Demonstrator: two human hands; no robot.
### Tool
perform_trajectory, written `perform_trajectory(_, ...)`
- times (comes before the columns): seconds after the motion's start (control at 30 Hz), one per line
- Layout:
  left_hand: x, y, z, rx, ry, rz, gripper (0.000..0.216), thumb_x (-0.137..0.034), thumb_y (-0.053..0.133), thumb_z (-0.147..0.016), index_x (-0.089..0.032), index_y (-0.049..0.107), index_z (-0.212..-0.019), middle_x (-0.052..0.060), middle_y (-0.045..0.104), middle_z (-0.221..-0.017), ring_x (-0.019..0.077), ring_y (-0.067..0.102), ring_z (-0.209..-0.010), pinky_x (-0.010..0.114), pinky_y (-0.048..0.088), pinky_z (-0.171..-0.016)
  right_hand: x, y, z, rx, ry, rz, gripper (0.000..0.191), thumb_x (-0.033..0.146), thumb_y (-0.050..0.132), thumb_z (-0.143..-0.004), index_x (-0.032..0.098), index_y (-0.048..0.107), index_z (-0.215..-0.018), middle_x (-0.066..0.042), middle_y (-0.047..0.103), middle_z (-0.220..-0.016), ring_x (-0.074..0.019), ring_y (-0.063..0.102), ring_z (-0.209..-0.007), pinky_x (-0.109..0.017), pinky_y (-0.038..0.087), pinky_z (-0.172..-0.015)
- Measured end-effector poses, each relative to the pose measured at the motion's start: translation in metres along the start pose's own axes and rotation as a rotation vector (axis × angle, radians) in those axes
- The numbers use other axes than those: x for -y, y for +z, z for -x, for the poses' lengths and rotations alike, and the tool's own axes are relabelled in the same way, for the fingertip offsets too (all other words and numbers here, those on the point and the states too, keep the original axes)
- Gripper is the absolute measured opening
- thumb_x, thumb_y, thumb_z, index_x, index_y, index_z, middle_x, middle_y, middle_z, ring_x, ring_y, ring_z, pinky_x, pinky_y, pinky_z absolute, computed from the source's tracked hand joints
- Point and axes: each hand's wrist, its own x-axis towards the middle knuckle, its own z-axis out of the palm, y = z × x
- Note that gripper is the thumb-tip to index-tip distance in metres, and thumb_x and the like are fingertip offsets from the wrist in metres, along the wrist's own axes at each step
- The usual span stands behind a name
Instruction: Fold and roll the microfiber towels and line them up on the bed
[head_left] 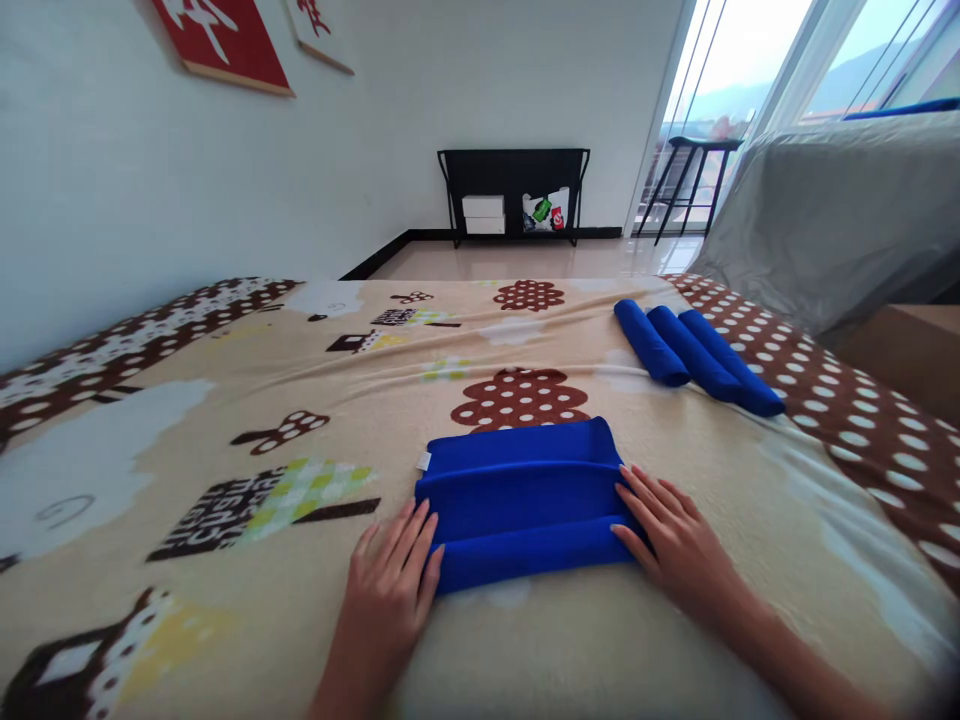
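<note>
A blue cloth (517, 500), folded into a flat rectangle with a small white label at its left edge, lies on the patterned blanket (300, 590). Its near edge is turned over in a band. My left hand (390, 570) rests at the cloth's left end, fingers stretched out and touching its edge. At the right end lies my right hand (667, 530), fingers extended and slightly apart on the border. Three rolled blue cloths (694, 352) sit side by side farther off to the right.
Beyond the blanket stand a black rack (514, 170) with white boxes and a printed bag, and a dark stool (694, 170) by the window. A large thing under a grey cover (855, 200) and a cardboard box (915, 350) are on the right. Red signs hang on the left wall.
</note>
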Motion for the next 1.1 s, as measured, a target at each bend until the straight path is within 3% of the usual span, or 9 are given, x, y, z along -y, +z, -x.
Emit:
perform_trajectory(0.1,-0.010,-0.016,0.004,-0.065,0.077,0.032,0.041,-0.012,0.054,-0.089,-0.015,0.057,-0.130,0.012,0.065,-0.129,0.0255,0.059,-0.118,0.044,0.038,-0.103,0.014,-0.012,0.007,-0.002,-0.065,-0.024,0.038,0.032,0.050,-0.097,0.019,0.058,-0.131,-0.009,0.052,-0.142,-0.0250,0.050,-0.131,-0.046,0.042,-0.107)
perform_trajectory(0.27,-0.024,-0.016,0.007,-0.005,0.099,0.099,0.049,-0.009,0.050,-0.083,-0.013,0.055,-0.131,0.011,0.067,-0.122,0.0243,0.061,-0.111,0.041,0.043,-0.101,0.020,-0.012,0.012,0.093,-0.162,-0.101,0.053,0.021,0.049,-0.092,0.018,0.043,-0.145,-0.009,0.054,-0.140,-0.0230,0.052,-0.129,-0.047,0.043,-0.108)
perform_trajectory(0.37,-0.025,-0.003,0.004,-0.006,0.034,0.094,0.051,-0.008,0.048,-0.081,-0.013,0.056,-0.130,0.010,0.067,-0.121,0.0250,0.062,-0.110,0.043,0.043,-0.102,0.014,-0.001,0.009,0.075,-0.162,-0.137,0.061,0.012,0.045,-0.087,0.019,0.040,-0.147,-0.009,0.055,-0.140,-0.0218,0.051,-0.130,-0.047,0.042,-0.109)
perform_trajectory(0.47,-0.022,0.002,-0.001,-0.034,0.002,0.101,0.044,-0.005,0.048,-0.081,-0.016,0.061,-0.122,0.008,0.070,-0.112,0.0242,0.064,-0.103,0.043,0.045,-0.099,0.011,0.003,0.005,0.026,-0.163,-0.151,0.057,0.009,0.043,-0.086,0.020,0.047,-0.142,-0.008,0.059,-0.135,-0.0206,0.055,-0.126,-0.046,0.043,-0.107)
perform_trajectory(0.63,-0.022,-0.019,0.001,-0.079,0.065,0.118,0.045,-0.002,0.047,-0.083,-0.018,0.057,-0.124,0.007,0.071,-0.110,0.0220,0.064,-0.100,0.044,0.040,-0.100,0.017,-0.014,0.012,-0.046,-0.138,-0.147,0.051,0.005,0.039,-0.086,0.018,0.052,-0.134,-0.007,0.065,-0.125,-0.0194,0.060,-0.117,-0.044,0.043,-0.105)
perform_trajectory(0.77,-0.022,-0.040,0.012,-0.058,0.079,0.193,0.038,-0.003,0.045,-0.082,-0.019,0.059,-0.113,0.004,0.071,-0.093,0.0191,0.064,-0.086,0.044,0.037,-0.100,0.022,-0.034,0.024,0.094,-0.111,-0.183,0.044,0.006,0.041,-0.086,0.020,0.056,-0.125,-0.006,0.067,-0.117,-0.0197,0.061,-0.109,-0.044,0.044,-0.102)
perform_trajectory(0.87,-0.022,-0.042,0.014,0.025,0.036,0.207,0.030,-0.007,0.046,-0.079,-0.022,0.061,-0.100,0.002,0.070,-0.087,0.0206,0.063,-0.083,0.047,0.036,-0.097,0.027,-0.040,0.025,0.165,-0.100,-0.174,0.041,0.007,0.043,-0.085,0.020,0.059,-0.120,-0.006,0.067,-0.113,-0.0208,0.061,-0.106,-0.045,0.044,-0.100)
perform_trajectory(0.97,-0.038,-0.035,0.003,0.025,-0.064,0.110,0.028,-0.009,0.047,-0.078,-0.023,0.064,-0.096,0.005,0.071,-0.099,0.0256,0.063,-0.094,0.053,0.031,-0.097,0.041,-0.034,0.014,0.084,-0.082,-0.112,0.043,0.007,0.042,-0.085,0.017,0.059,-0.124,-0.009,0.062,-0.127,-0.0255,0.056,-0.117,-0.049,0.042,-0.102)
perform_trajectory(1.1,-0.081,-0.020,-0.021,-0.039,-0.027,0.197,0.045,-0.006,0.044,-0.081,-0.019,0.063,-0.119,0.007,0.070,-0.116,0.0242,0.062,-0.108,0.045,0.034,-0.103,0.069,-0.019,-0.009,0.069,-0.155,-0.198,0.049,0.008,0.040,-0.089,0.017,0.051,-0.136,-0.007,0.055,-0.139,-0.0222,0.051,-0.127,-0.045,0.040,-0.107)
